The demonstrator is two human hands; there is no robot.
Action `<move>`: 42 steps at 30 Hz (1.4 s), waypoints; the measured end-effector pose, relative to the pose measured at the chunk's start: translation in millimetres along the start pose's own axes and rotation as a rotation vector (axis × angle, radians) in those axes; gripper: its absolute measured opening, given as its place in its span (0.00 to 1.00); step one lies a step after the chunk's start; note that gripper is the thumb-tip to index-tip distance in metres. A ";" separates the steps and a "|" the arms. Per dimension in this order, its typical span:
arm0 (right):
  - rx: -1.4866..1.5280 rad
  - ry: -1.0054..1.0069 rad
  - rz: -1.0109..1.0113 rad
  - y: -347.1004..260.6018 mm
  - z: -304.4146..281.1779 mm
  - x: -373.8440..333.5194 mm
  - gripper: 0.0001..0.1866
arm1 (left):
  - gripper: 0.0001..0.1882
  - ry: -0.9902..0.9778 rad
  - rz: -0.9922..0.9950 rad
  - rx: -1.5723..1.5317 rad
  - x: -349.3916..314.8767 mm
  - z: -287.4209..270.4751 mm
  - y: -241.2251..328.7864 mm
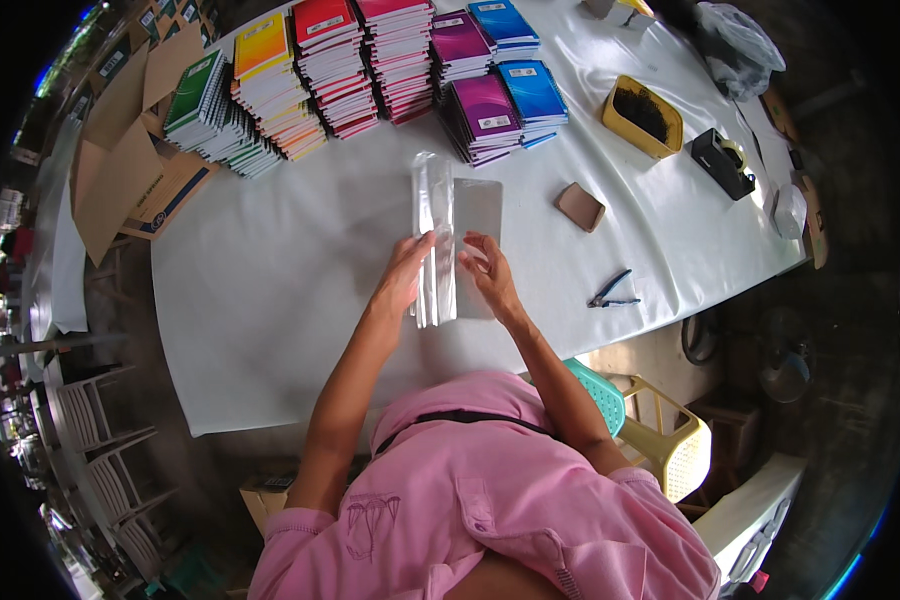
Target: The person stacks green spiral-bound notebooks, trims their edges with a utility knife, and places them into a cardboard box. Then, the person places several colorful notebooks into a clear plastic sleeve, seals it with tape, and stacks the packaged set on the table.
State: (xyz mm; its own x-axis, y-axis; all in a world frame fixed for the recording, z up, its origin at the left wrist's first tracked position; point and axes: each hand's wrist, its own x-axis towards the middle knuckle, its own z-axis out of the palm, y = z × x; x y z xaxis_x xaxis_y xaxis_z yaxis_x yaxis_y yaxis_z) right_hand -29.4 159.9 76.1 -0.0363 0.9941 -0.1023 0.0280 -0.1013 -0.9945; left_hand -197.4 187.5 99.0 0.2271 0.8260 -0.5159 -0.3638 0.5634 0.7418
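Note:
A strip of shiny clear plastic film (433,195), which looks folded or stacked, lies lengthwise in front of me on the table. My left hand (402,272) grips its left edge, with the fingertips on the film. Partly under the film and to its right is a greyish translucent rectangular sheet (482,212) with rounded corners. Over this sheet hovers my right hand (490,275), its fingers bent and apart, with nothing visible in them. I cannot tell whether its fingertips touch the sheet.
Stacks of spiral notebooks in green (198,88), yellow (262,45), red (325,20), purple (485,105) and blue (532,90) line the far side. Rightward are a yellow tub (660,148), a brown block (580,207), pliers (612,292) and a black tape dispenser (722,163). An open carton (120,190) stands left.

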 end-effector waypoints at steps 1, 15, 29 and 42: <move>-0.124 -0.018 -0.051 6.8 -0.8 0.6 0.21 | 0.14 0.002 -0.012 -0.049 -10.5 -0.1 9.8; -0.816 -0.150 -0.312 31.6 4.4 0.3 0.29 | 0.21 0.357 -0.107 0.266 -35.3 -205.0 -2.8; -0.877 -0.121 -0.289 27.5 13.4 0.8 0.31 | 0.26 0.309 0.734 1.731 -17.4 -60.6 -49.0; -0.899 -0.123 -0.218 22.8 17.1 -3.2 0.31 | 0.26 0.283 0.850 1.709 -26.0 -95.0 -52.6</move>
State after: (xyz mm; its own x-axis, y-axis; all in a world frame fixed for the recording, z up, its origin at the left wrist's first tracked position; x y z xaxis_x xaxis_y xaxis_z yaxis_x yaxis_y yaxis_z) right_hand -45.8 153.8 53.3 -0.2363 0.9712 0.0317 0.7687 0.2068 -0.6052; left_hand -270.0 134.6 32.7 0.2994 0.9241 0.2376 0.8912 -0.3598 0.2764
